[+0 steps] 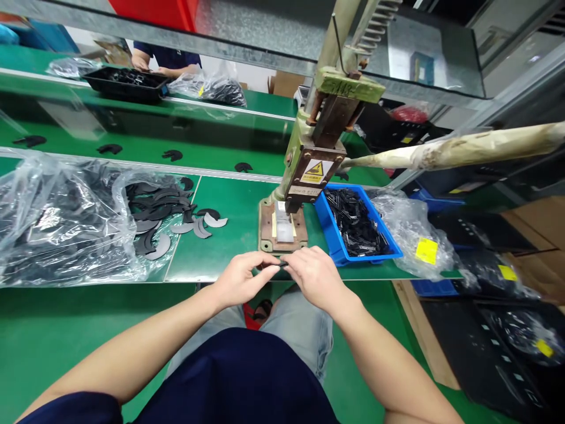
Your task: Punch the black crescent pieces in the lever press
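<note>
My left hand (244, 277) and my right hand (315, 275) meet at the table's front edge, both pinching a small black part (281, 263) mostly hidden by the fingers. Just beyond them stands a hand press (315, 156) with a warning label, its ram above a pale block on the base plate (265, 232). To the right of the press, a blue bin (388, 254) holds many thin black parts (353, 221). Left of it, curved black and grey pieces (159, 206) spill from a clear plastic bag (66, 229).
The press's long handle (485, 147) reaches out to the right. Single dark curved pieces (172, 155) lie spaced along the green belt (207, 141). Across it, a person (170, 59) works behind a black tray (128, 88). Bagged parts (424, 229) crowd the right side; a metal shelf (260, 35) hangs overhead.
</note>
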The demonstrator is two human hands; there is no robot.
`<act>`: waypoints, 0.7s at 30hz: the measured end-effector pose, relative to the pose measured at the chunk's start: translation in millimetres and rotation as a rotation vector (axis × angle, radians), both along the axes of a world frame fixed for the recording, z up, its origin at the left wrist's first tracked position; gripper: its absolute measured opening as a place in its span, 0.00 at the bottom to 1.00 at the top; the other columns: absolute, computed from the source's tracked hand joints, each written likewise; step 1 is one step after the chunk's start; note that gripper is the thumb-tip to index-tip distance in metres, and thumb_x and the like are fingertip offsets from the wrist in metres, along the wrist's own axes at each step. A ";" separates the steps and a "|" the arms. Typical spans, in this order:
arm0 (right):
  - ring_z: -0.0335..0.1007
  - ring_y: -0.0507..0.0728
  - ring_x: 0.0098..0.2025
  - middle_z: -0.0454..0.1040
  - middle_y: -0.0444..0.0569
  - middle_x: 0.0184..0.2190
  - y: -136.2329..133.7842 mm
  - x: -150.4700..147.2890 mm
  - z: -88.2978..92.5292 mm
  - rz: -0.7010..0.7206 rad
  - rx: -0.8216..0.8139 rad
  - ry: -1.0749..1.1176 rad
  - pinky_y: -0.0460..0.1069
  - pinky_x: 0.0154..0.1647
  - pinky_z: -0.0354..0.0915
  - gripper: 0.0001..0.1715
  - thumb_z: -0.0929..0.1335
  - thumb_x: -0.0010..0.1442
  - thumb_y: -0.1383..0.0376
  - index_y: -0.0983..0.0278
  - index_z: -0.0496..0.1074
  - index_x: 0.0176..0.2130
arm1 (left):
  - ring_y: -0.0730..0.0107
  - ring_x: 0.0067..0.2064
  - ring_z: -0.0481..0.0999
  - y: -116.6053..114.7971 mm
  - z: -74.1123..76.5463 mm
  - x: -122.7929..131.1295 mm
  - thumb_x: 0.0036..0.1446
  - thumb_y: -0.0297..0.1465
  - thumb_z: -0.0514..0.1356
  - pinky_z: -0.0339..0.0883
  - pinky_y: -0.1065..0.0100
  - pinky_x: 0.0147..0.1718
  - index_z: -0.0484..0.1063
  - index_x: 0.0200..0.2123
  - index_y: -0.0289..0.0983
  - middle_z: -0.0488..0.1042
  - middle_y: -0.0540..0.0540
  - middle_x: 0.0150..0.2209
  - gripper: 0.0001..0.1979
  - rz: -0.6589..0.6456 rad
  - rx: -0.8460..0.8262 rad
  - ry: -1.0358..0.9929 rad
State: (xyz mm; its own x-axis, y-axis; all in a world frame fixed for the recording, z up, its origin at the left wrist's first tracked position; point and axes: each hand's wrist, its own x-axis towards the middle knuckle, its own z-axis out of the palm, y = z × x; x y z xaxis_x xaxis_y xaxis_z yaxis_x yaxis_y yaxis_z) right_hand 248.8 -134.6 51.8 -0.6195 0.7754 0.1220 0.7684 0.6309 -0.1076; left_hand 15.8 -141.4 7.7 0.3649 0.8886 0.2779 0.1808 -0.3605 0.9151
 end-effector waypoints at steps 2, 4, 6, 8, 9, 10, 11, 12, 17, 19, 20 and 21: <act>0.71 0.56 0.42 0.80 0.50 0.39 0.1 -2.2 0.1 0.020 -0.004 -0.024 0.54 0.44 0.54 0.19 0.59 0.75 0.58 0.60 0.76 0.53 | 0.67 0.37 0.80 0.1 -4.5 3.8 0.67 0.42 0.65 0.74 0.64 0.38 0.77 0.42 0.39 0.81 0.45 0.37 0.12 -0.060 -0.252 -0.118; 0.72 0.56 0.44 0.81 0.50 0.40 -0.3 -3.4 0.5 0.046 -0.027 -0.029 0.54 0.45 0.56 0.20 0.59 0.76 0.58 0.59 0.74 0.56 | 0.71 0.31 0.75 2.4 -10.6 6.1 0.62 0.44 0.69 0.70 0.67 0.32 0.73 0.37 0.38 0.76 0.49 0.30 0.15 -0.158 -0.455 -0.215; 0.73 0.57 0.45 0.81 0.51 0.44 0.5 -0.3 2.1 0.051 -0.047 -0.005 0.54 0.46 0.58 0.20 0.60 0.75 0.57 0.58 0.73 0.58 | 0.74 0.29 0.72 8.3 -16.8 6.0 0.57 0.44 0.73 0.67 0.69 0.31 0.70 0.35 0.38 0.73 0.52 0.29 0.19 -0.233 -0.564 -0.275; 0.75 0.57 0.48 0.82 0.51 0.47 4.5 10.2 6.3 0.000 -0.048 0.063 0.54 0.48 0.61 0.21 0.62 0.74 0.55 0.58 0.73 0.59 | 0.75 0.30 0.72 19.5 -22.0 3.7 0.54 0.43 0.75 0.66 0.70 0.31 0.72 0.40 0.38 0.73 0.52 0.31 0.21 -0.239 -0.586 -0.313; 0.76 0.58 0.49 0.82 0.52 0.48 8.1 18.5 9.7 -0.049 -0.037 0.123 0.55 0.50 0.63 0.21 0.63 0.73 0.53 0.57 0.73 0.59 | 0.76 0.30 0.72 27.6 -24.1 2.0 0.53 0.43 0.76 0.67 0.70 0.32 0.74 0.44 0.38 0.74 0.52 0.33 0.23 -0.215 -0.572 -0.329; 0.76 0.58 0.50 0.81 0.51 0.49 12.8 28.6 14.2 -0.107 -0.024 0.200 0.55 0.52 0.65 0.22 0.64 0.72 0.53 0.57 0.74 0.59 | 0.76 0.31 0.73 37.4 -26.0 0.2 0.52 0.43 0.76 0.68 0.70 0.33 0.75 0.48 0.39 0.74 0.52 0.34 0.25 -0.176 -0.550 -0.344; 0.76 0.58 0.51 0.81 0.51 0.49 18.7 40.2 20.0 -0.172 -0.011 0.299 0.56 0.54 0.67 0.22 0.65 0.72 0.52 0.57 0.74 0.59 | 0.75 0.31 0.74 48.7 -27.7 -1.4 0.52 0.43 0.76 0.69 0.69 0.34 0.75 0.51 0.39 0.75 0.51 0.34 0.27 -0.127 -0.523 -0.359; 0.77 0.58 0.51 0.81 0.51 0.49 25.6 52.5 27.0 -0.240 0.007 0.415 0.57 0.56 0.69 0.22 0.66 0.71 0.52 0.56 0.74 0.59 | 0.74 0.32 0.75 61.2 -29.3 -2.6 0.51 0.44 0.76 0.71 0.68 0.35 0.76 0.50 0.38 0.75 0.50 0.34 0.27 -0.072 -0.496 -0.376; 0.75 0.58 0.54 0.75 0.53 0.55 66.5 101.4 81.4 -0.303 0.183 0.969 0.56 0.58 0.72 0.35 0.75 0.62 0.51 0.55 0.67 0.64 | 0.67 0.36 0.79 122.3 -36.1 5.7 0.49 0.46 0.76 0.74 0.62 0.42 0.75 0.39 0.37 0.79 0.47 0.33 0.23 0.167 -0.307 -0.410; 0.72 0.59 0.60 0.71 0.56 0.62 81.1 105.5 109.8 -0.156 0.206 1.065 0.56 0.61 0.71 0.45 0.78 0.57 0.50 0.53 0.63 0.67 | 0.68 0.35 0.78 137.3 -38.7 14.7 0.50 0.46 0.75 0.73 0.63 0.41 0.74 0.37 0.37 0.79 0.47 0.33 0.22 0.200 -0.230 -0.372; 0.71 0.60 0.62 0.69 0.56 0.64 87.4 103.7 124.0 -0.079 0.202 1.080 0.56 0.63 0.70 0.49 0.79 0.55 0.48 0.52 0.62 0.68 | 0.68 0.34 0.78 142.2 -39.9 19.1 0.51 0.46 0.74 0.73 0.64 0.40 0.74 0.36 0.37 0.79 0.47 0.33 0.21 0.204 -0.204 -0.347; 0.70 0.60 0.63 0.68 0.57 0.65 93.0 99.7 137.7 -0.010 0.196 1.078 0.57 0.64 0.69 0.51 0.79 0.54 0.48 0.53 0.61 0.69 | 0.68 0.34 0.78 145.5 -41.0 22.7 0.53 0.45 0.74 0.73 0.64 0.39 0.74 0.36 0.38 0.80 0.47 0.33 0.19 0.198 -0.180 -0.309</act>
